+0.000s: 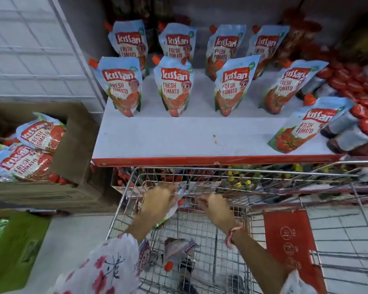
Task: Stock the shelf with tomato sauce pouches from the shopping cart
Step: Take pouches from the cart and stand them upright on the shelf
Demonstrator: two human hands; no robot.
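Observation:
Several blue-and-red tomato sauce pouches stand upright in two rows on the white shelf; one more pouch leans at the shelf's right front. My left hand is inside the wire shopping cart, closed around a pouch that is mostly hidden under the fingers. My right hand hovers just right of it with fingers curled; whether it touches the pouch is unclear. Another pouch lies on the cart floor near me.
A cardboard box at the left holds more pouches lying flat. Red-capped bottles crowd the shelf's right side. A green carton sits at the lower left. The cart's red seat flap is at the right.

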